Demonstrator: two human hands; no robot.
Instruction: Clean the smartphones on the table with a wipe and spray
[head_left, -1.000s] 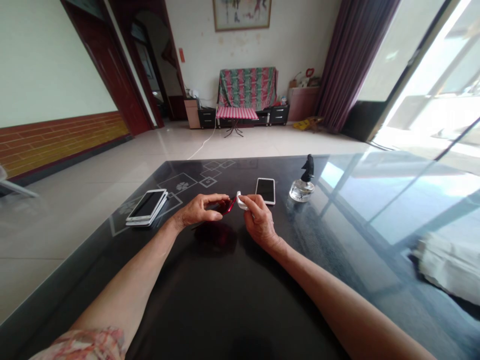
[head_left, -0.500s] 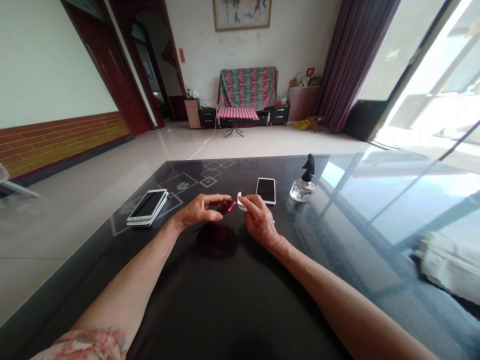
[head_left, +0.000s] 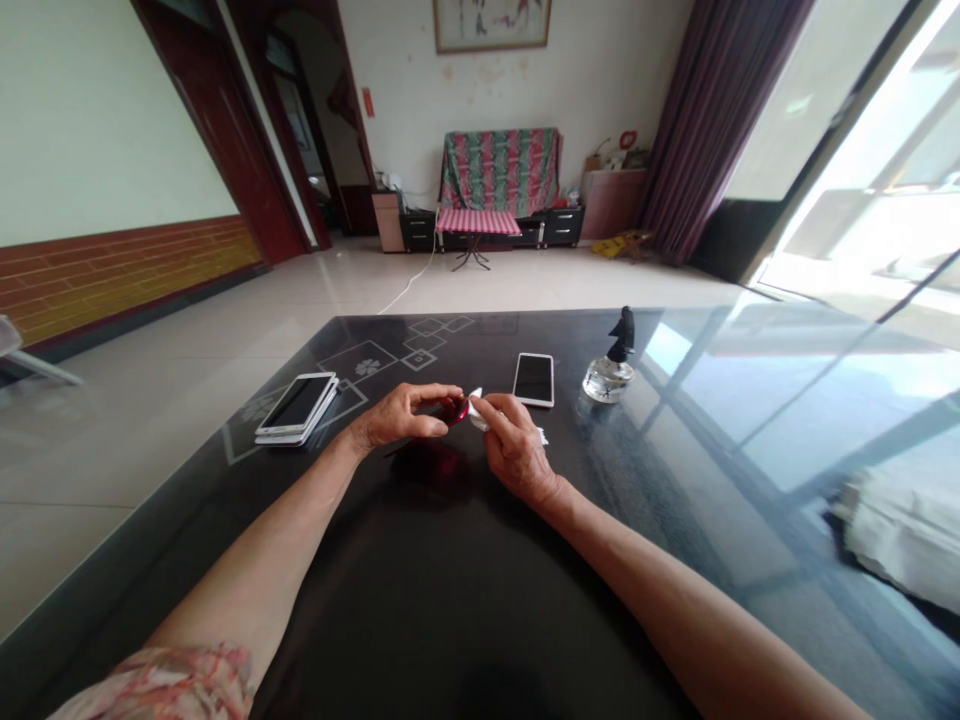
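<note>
1. Table with glossy black top (head_left: 450,620): carrying the rest, with left and far edges in view.
2. Left hand (head_left: 395,415): rounded, fingers and thumb set apart, holding a slim, glossy red object (head_left: 460,411) between them from its left side.
3. Right hand (head_left: 517,445): narrowed, pinching a crumpled white wad of paper or cloth (head_left: 477,411) at the fingertips.
4. Pile of flat, white-framed devices (head_left: 300,403), dark screen uppermost: lying by table's left edge, well apart from left hand.
5. Squat, clear spray bottle with black trigger head (head_left: 608,380): standing toward far edge, right of both hands.
6. Flat, white-framed phone with dark screen (head_left: 534,379): lying just beyond right hand, long axis pointing to far edge.
7. Red object: between both hands, apparently raised off table, directly left of right fingertips; nearer left hand. Long axis mostly hidden by fingers; cannot tell its direction.
8. White wad: at red object's right end, touching or just beside; cannot tell which.
</note>
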